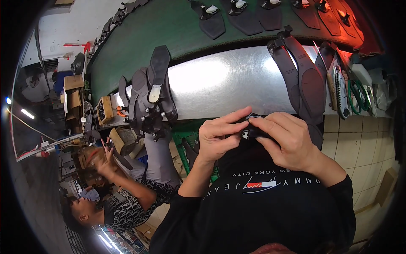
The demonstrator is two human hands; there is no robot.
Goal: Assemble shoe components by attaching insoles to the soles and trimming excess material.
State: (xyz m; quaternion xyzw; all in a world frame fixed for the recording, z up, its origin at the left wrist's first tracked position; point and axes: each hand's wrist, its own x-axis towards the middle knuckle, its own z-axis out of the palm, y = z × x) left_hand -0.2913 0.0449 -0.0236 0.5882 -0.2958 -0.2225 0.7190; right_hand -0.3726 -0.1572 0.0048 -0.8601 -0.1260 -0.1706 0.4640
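Observation:
In front of my chest, just off the near edge of the metal bench point(224, 84), both hands grip a small glossy black strap piece with a white patch point(245, 134). My left hand point(215, 137) pinches one end of it, fingers pointing right. The thumb and fingers of my right hand point(287, 137) press on the other end. Much of the piece is hidden by the fingers and blends into the black shirt. Dark sandal soles point(313, 82) lie in a stack on the bench, just beyond my right hand.
Another pile of soles with straps point(160, 63) lies on the bench's left. Green-handled scissors point(358, 99) and a utility knife point(341, 93) rest at the right end. Behind runs a green belt point(131, 46) carrying several sandals. A co-worker point(127, 199) sits at left; a green crate point(186, 146) stands below.

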